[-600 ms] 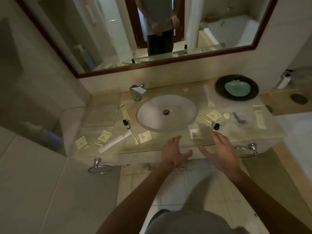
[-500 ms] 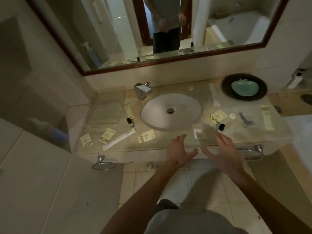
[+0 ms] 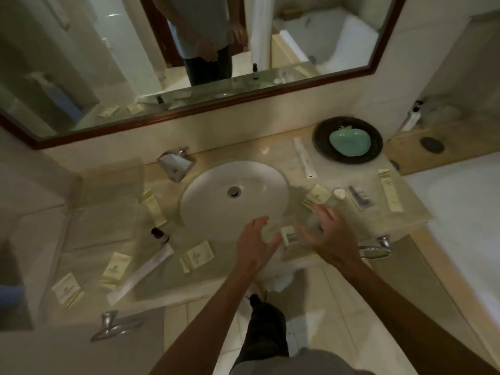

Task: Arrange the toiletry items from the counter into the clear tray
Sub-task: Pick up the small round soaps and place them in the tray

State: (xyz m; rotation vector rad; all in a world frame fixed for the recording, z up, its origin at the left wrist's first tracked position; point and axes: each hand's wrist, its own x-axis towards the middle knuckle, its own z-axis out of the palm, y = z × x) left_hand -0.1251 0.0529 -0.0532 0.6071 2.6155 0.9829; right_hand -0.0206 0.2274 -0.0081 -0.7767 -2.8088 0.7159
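Far left on the counter (image 3: 89,239) lies a pale yellow sachet (image 3: 67,289), and just right of it a second sachet (image 3: 115,267). A long white tube (image 3: 140,274) runs diagonally beside them, with a small dark-capped bottle (image 3: 158,234) above its upper end and a narrow yellow packet (image 3: 154,208) above that. The clear tray (image 3: 108,182) sits at the back left corner of the counter, well apart from both hands; what it holds cannot be made out. A chrome tap (image 3: 176,163) stands behind the white sink (image 3: 235,197), and a third sachet (image 3: 198,255) lies at the sink's front left.

The left hand (image 3: 254,246) hovers over the front rim of the sink with fingers spread wide and relaxed, holding nothing. Between the hands lies a small clear packet with a white label (image 3: 288,235), blurred. The right hand (image 3: 328,236) is likewise spread wide above the counter edge, gripping nothing.

Further right are a yellow sachet (image 3: 316,196), a small white round piece (image 3: 339,193), a clear wrapped kit (image 3: 358,198), and a long yellow packet (image 3: 391,194). A white stick packet (image 3: 304,158) lies behind them, next to a dark round plate (image 3: 347,139) carrying a green apple-shaped dish (image 3: 349,140)
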